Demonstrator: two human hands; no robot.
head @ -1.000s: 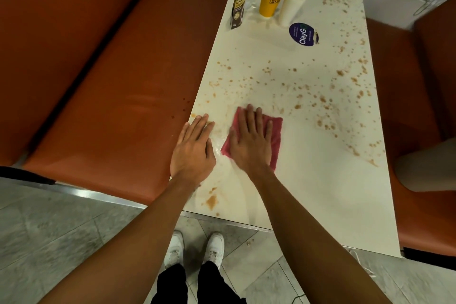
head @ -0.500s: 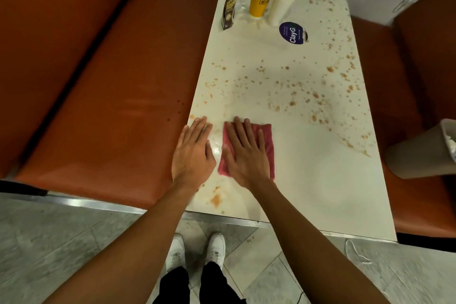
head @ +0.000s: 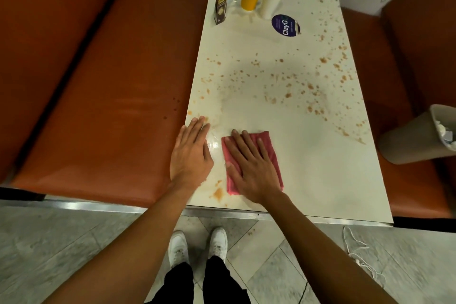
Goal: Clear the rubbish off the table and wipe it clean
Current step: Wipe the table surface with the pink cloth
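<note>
The left hand (head: 191, 155) lay flat at the left edge of the tabletop (head: 320, 168). Its fingers (head: 197, 128) were straight and close together, holding nothing and only bracing. Just right of its wrist, near the front edge, sat an orange blot (head: 218, 192) not yet wiped.

Next came the pink cloth (head: 267, 142), folded flat on the tabletop under the right hand (head: 254, 170). That hand's fingers (head: 244, 143) were straight and slightly spread, pressing the cloth down rather than gripping it.

To wipe well, the palm would likely need to stay flat with even weight, so the cloth slid without bunching. Strokes should overlap, take in the blot, then work outward to the brown spatter (head: 283, 86) farther up the tabletop. The bracing hand would have to shift, as it probably covered marks.

The cloth's far edge showed just past the fingertips and its right edge beyond the little finger. Its near-left corner stuck out below the thumb.
</note>
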